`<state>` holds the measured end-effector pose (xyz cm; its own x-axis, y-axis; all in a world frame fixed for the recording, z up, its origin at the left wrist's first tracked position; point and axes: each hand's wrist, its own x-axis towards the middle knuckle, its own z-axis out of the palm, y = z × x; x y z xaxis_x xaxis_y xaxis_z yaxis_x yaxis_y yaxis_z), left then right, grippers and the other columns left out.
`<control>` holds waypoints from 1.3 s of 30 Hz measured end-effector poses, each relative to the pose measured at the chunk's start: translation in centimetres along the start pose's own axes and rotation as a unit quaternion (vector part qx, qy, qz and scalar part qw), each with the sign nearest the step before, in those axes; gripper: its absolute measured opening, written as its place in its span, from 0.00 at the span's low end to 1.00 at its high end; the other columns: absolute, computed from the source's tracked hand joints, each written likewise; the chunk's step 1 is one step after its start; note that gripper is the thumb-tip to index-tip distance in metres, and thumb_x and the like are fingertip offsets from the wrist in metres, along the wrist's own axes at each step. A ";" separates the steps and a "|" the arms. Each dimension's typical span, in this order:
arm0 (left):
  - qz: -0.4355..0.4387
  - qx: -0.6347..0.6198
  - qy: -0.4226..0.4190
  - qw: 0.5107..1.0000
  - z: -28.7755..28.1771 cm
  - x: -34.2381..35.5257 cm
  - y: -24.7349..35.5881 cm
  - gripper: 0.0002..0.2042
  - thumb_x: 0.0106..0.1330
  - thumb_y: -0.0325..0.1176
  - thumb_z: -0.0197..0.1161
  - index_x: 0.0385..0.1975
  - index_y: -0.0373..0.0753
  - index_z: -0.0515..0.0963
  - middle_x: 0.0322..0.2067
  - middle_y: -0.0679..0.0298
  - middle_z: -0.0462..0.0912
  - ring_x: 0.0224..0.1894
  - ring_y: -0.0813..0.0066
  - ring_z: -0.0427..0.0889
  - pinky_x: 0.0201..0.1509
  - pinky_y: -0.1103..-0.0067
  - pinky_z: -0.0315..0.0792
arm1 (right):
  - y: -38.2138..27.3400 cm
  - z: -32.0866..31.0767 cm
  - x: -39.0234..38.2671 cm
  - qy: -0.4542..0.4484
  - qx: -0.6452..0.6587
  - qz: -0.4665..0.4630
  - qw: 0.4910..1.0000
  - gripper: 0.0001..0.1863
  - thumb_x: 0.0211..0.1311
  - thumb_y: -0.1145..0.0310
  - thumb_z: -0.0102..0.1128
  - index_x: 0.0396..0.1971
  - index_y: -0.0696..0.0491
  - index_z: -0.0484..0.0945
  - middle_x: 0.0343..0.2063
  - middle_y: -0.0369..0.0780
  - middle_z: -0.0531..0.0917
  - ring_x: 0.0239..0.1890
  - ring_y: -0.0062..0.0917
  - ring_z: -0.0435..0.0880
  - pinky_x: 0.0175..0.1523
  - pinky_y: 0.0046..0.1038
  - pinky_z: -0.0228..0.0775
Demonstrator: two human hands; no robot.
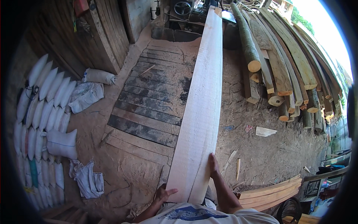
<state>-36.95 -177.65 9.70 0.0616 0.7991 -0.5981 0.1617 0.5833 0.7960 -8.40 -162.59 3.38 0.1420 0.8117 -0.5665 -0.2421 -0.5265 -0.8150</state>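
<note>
The long, pale, flat wooden plank [201, 89] stretches lengthwise ahead from between the partly curled left hand [163, 195], gripping its left edge at the near end, and the right hand [214, 166], fingers mostly hidden, holding the right edge farther forward.

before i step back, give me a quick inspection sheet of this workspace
Surface: brown dirt floor, sprinkled with pale sawdust
Job's things: long, flat, pale wooden plank, stretching away from the person
Clutter: small, flat, pale wood scrap right of the plank; crumpled white sack at lower left
Hands: left hand grips plank's left edge, thumb on top; right hand touches its right edge, fingers mostly hidden
Cables: nothing clearly seen
Surroundings: stacked, filled white sacks left; long brown timbers piled right; dark machine with round handwheel beyond
</note>
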 end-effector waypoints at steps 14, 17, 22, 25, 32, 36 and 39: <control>-0.044 0.010 0.009 0.999 1.1 24.0 17.4 0.30 0.48 0.48 0.73 0.50 0.38 0.77 0.46 0.55 0.82 0.51 0.62 0.79 0.54 0.74 0.70 | -15.6 1.1 25.9 -0.009 0.018 0.026 0.999 0.36 0.66 0.39 0.43 0.59 0.57 0.66 0.52 0.38 0.72 0.51 0.25 0.69 0.58 0.28 0.61; -0.021 0.002 0.018 1.000 1.2 28.7 24.0 0.32 0.47 0.46 0.74 0.52 0.38 0.75 0.46 0.55 0.82 0.51 0.62 0.79 0.54 0.74 0.70 | -20.0 1.9 31.0 -0.003 0.025 0.057 0.998 0.37 0.67 0.40 0.43 0.60 0.58 0.64 0.55 0.39 0.70 0.55 0.26 0.67 0.61 0.28 0.57; 0.003 -0.003 0.030 1.000 1.3 38.2 29.5 0.33 0.47 0.45 0.75 0.52 0.35 0.74 0.46 0.54 0.81 0.50 0.64 0.79 0.56 0.73 0.70 | -28.0 4.0 39.4 -0.013 0.017 0.010 1.000 0.37 0.69 0.42 0.41 0.62 0.60 0.61 0.58 0.39 0.68 0.58 0.27 0.65 0.64 0.28 0.54; 0.034 -0.009 0.033 0.999 1.4 44.1 34.0 0.34 0.46 0.46 0.75 0.53 0.36 0.73 0.46 0.54 0.81 0.50 0.62 0.79 0.55 0.72 0.70 | -31.2 3.8 46.0 -0.029 0.034 0.022 0.999 0.38 0.68 0.41 0.41 0.63 0.60 0.60 0.59 0.40 0.67 0.59 0.27 0.64 0.65 0.29 0.53; 0.006 -0.049 -0.012 0.999 1.6 58.4 46.8 0.35 0.47 0.45 0.75 0.54 0.36 0.71 0.48 0.52 0.80 0.51 0.61 0.77 0.55 0.70 0.70 | -43.4 6.5 59.7 -0.006 0.021 0.030 0.999 0.38 0.70 0.42 0.39 0.65 0.61 0.57 0.63 0.40 0.64 0.63 0.26 0.63 0.68 0.28 0.49; 0.045 -0.044 0.008 0.998 2.6 68.1 49.5 0.32 0.48 0.44 0.74 0.53 0.38 0.74 0.46 0.55 0.82 0.49 0.64 0.79 0.54 0.73 0.70 | -50.1 8.0 68.1 -0.031 0.015 0.037 0.999 0.38 0.70 0.42 0.39 0.65 0.61 0.57 0.63 0.40 0.64 0.63 0.26 0.63 0.68 0.28 0.49; 0.059 -0.017 0.033 0.998 3.4 75.0 52.6 0.31 0.48 0.42 0.75 0.52 0.37 0.75 0.46 0.55 0.82 0.49 0.65 0.79 0.54 0.74 0.70 | -52.1 6.1 76.6 -0.037 0.011 0.036 0.999 0.39 0.69 0.42 0.40 0.66 0.61 0.55 0.65 0.40 0.62 0.65 0.27 0.60 0.70 0.27 0.46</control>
<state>-20.52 -87.53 6.39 0.0128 0.8698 -0.4932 0.1245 0.4881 0.8639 9.18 -71.47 3.18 0.0527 0.7884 -0.6129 -0.2697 -0.5797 -0.7689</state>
